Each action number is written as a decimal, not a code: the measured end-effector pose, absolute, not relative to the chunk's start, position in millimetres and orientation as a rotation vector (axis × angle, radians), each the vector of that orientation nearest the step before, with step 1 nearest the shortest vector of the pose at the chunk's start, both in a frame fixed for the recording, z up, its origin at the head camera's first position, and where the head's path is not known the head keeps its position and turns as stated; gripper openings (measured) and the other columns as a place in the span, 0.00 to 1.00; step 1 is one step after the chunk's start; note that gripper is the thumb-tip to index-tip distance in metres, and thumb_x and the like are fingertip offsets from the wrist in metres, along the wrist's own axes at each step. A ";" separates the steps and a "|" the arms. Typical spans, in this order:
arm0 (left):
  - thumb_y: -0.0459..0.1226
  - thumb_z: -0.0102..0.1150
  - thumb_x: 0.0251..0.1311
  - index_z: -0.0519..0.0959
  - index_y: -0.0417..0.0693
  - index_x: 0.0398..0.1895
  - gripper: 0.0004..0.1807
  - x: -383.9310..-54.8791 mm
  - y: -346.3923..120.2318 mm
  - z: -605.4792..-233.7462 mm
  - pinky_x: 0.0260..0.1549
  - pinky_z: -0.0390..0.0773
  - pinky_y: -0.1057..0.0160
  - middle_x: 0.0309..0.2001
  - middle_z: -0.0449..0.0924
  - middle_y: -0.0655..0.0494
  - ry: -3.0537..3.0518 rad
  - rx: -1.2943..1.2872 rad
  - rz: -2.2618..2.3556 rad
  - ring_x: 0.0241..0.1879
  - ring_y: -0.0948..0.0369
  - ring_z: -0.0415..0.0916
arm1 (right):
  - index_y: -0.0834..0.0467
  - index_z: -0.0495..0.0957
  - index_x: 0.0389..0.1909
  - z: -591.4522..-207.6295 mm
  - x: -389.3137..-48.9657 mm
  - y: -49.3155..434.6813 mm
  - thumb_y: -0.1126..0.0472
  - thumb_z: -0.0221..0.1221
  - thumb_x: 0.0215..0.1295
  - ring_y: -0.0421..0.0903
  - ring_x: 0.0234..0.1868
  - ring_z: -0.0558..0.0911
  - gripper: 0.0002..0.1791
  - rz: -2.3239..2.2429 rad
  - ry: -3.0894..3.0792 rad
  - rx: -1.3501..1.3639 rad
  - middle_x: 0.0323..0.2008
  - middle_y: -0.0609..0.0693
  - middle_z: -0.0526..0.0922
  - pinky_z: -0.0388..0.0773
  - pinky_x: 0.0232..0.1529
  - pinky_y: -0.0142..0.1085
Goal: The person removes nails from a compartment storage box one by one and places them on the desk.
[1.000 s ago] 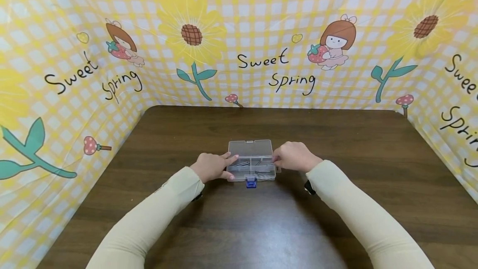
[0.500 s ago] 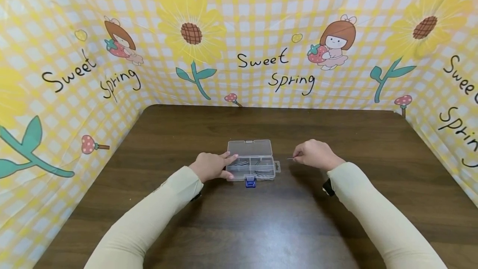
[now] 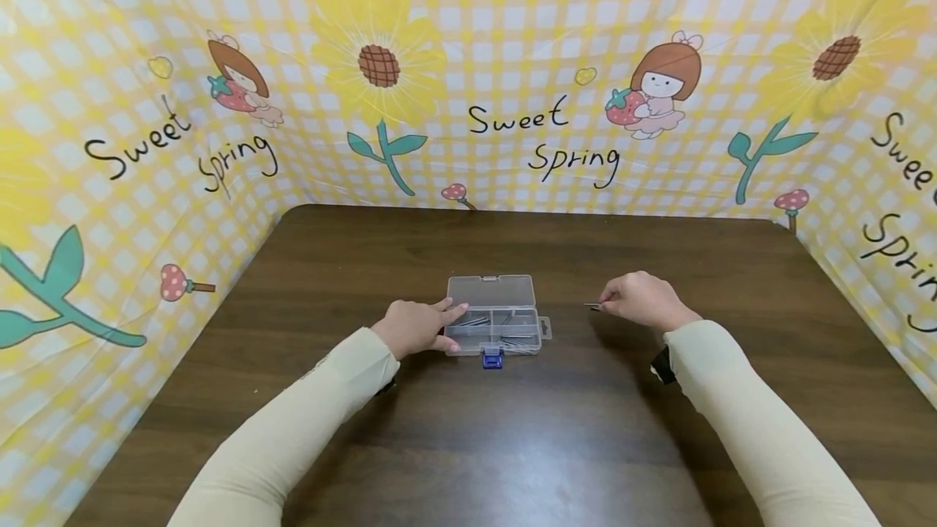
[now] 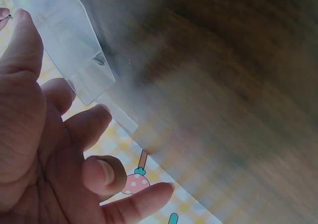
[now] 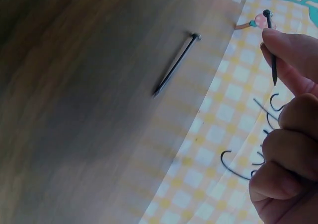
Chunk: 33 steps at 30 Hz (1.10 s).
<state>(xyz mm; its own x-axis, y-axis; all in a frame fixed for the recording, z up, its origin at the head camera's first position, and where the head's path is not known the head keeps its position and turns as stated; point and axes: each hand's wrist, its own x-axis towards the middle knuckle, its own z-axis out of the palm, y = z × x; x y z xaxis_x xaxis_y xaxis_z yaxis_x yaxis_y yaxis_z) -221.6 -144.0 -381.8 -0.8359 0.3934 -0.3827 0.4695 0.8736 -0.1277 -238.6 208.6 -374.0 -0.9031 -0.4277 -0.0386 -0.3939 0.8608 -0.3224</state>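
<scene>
A clear plastic compartment box (image 3: 491, 292) stands on the table with its lid swung back and a blue latch (image 3: 492, 359) at the front. Several nails (image 3: 517, 341) lie in its compartments. My left hand (image 3: 412, 327) rests at the box's left end, fingers spread and fairly straight, fingertips at its edge. To the right of the box, my right hand (image 3: 644, 299) pinches a nail (image 5: 274, 67) between thumb and forefinger, its other fingers curled in. A second nail (image 5: 175, 66) lies on the tabletop beside that hand in the right wrist view.
The dark wooden table (image 3: 439, 446) runs back to a yellow checked cloth (image 3: 498, 39) hung around its back and sides. A hanging tab (image 3: 545, 328) sticks out from the box's right side.
My right hand has moved from the box's right compartments off to the right, carrying a nail with it. My left hand and the box have stayed in place.
</scene>
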 end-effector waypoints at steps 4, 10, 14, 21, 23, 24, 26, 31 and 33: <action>0.62 0.51 0.56 0.52 0.66 0.75 0.43 -221.3 -144.0 -382.0 0.18 0.57 0.63 0.73 0.54 0.61 2.700 0.654 -0.302 0.12 0.61 0.52 | 0.57 0.85 0.34 -377.1 -236.7 218.2 0.60 0.61 0.63 0.41 0.27 0.78 0.06 -0.496 2.909 -0.605 0.31 0.47 0.85 0.75 0.30 0.43; 0.63 0.51 0.55 0.54 0.66 0.75 0.43 -220.3 -144.9 -383.7 0.17 0.56 0.63 0.72 0.56 0.61 2.711 0.661 -0.323 0.12 0.61 0.52 | 0.55 0.85 0.32 -385.1 -237.3 223.4 0.59 0.61 0.62 0.41 0.28 0.78 0.05 -0.500 2.909 -0.579 0.31 0.47 0.85 0.75 0.31 0.44; 0.64 0.50 0.55 0.54 0.66 0.75 0.44 -219.2 -144.4 -384.3 0.16 0.55 0.64 0.72 0.56 0.61 2.720 0.673 -0.337 0.12 0.62 0.51 | 0.55 0.86 0.32 -388.5 -238.5 223.0 0.59 0.62 0.61 0.42 0.29 0.79 0.05 -0.480 2.905 -0.596 0.30 0.47 0.85 0.75 0.32 0.45; 0.63 0.51 0.54 0.54 0.67 0.75 0.43 -218.8 -143.9 -384.3 0.17 0.56 0.64 0.72 0.56 0.62 2.729 0.668 -0.323 0.12 0.61 0.52 | 0.54 0.86 0.31 -388.3 -239.2 220.9 0.61 0.61 0.61 0.42 0.31 0.80 0.05 -0.430 2.899 -0.625 0.31 0.46 0.85 0.76 0.34 0.46; 0.63 0.51 0.54 0.54 0.67 0.75 0.44 -219.3 -144.4 -384.6 0.17 0.55 0.63 0.72 0.56 0.62 2.729 0.660 -0.327 0.12 0.61 0.52 | 0.55 0.85 0.31 -387.9 -239.8 219.8 0.61 0.61 0.61 0.43 0.31 0.80 0.05 -0.425 2.891 -0.632 0.31 0.46 0.85 0.76 0.34 0.46; 0.63 0.51 0.54 0.54 0.67 0.75 0.44 -219.6 -145.0 -385.0 0.17 0.55 0.63 0.72 0.56 0.62 2.731 0.659 -0.332 0.13 0.61 0.52 | 0.55 0.85 0.31 -387.8 -240.1 219.1 0.61 0.62 0.61 0.43 0.31 0.80 0.05 -0.421 2.886 -0.636 0.31 0.46 0.85 0.76 0.33 0.46; 0.64 0.51 0.54 0.54 0.67 0.75 0.44 -220.3 -145.9 -385.6 0.17 0.55 0.63 0.72 0.56 0.62 2.733 0.656 -0.339 0.13 0.61 0.52 | 0.55 0.85 0.31 -388.1 -241.6 217.7 0.61 0.62 0.61 0.43 0.31 0.80 0.04 -0.405 2.882 -0.648 0.31 0.46 0.85 0.76 0.33 0.46; 0.63 0.51 0.54 0.54 0.67 0.75 0.44 -221.2 -144.8 -384.5 0.18 0.56 0.63 0.72 0.56 0.62 2.731 0.652 -0.326 0.13 0.61 0.54 | 0.53 0.85 0.29 -391.4 -245.6 214.7 0.60 0.63 0.60 0.42 0.31 0.79 0.03 -0.338 2.880 -0.641 0.31 0.45 0.84 0.76 0.31 0.45; 0.63 0.51 0.54 0.54 0.67 0.75 0.44 -221.1 -143.7 -383.6 0.18 0.57 0.63 0.72 0.56 0.62 2.727 0.652 -0.329 0.13 0.61 0.56 | 0.52 0.84 0.28 -393.0 -246.6 214.1 0.60 0.63 0.59 0.42 0.31 0.78 0.03 -0.319 2.877 -0.622 0.31 0.45 0.84 0.76 0.31 0.45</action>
